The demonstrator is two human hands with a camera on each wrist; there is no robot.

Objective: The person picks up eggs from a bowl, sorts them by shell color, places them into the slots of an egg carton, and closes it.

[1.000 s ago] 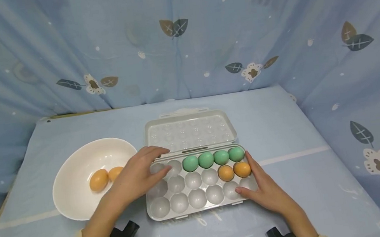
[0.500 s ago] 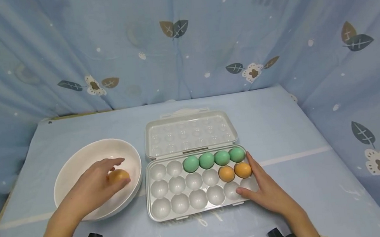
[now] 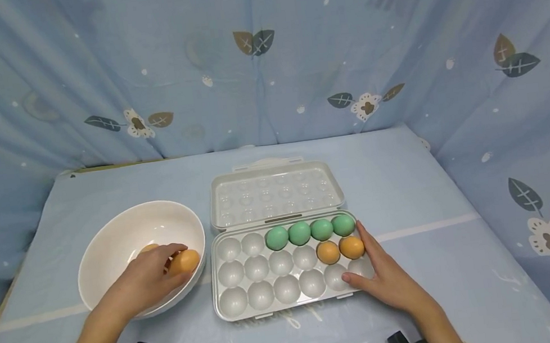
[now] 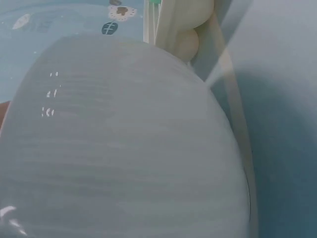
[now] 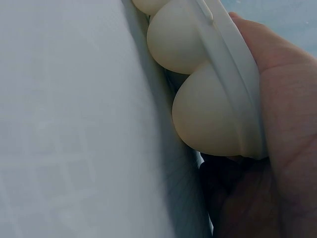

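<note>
Inside a white bowl (image 3: 96,259), my left hand (image 3: 140,283) pinches an orange egg (image 3: 186,261) near the right wall. A second orange egg (image 3: 149,247) lies behind that hand, mostly hidden by it. My right hand (image 3: 388,277) grips the right end of an egg box (image 3: 286,290), thumb over the front edge and fingers along the side. Several green eggs (image 3: 299,232) sit in its back row, and two orange eggs (image 3: 352,247) in its middle row, at the right. The bowl's outer wall (image 4: 124,129) fills the left wrist view, where the held egg is hidden.
The egg box's lid (image 3: 277,194) lies folded open behind it. The bowl stands just left of the box. A pale blue cloth (image 3: 387,175) covers the table, and a patterned curtain (image 3: 226,103) hangs behind and along the sides.
My left hand has gone from over the egg box's left end back into the bowl, and its fingers have closed on an orange egg. The right hand has stayed put.
</note>
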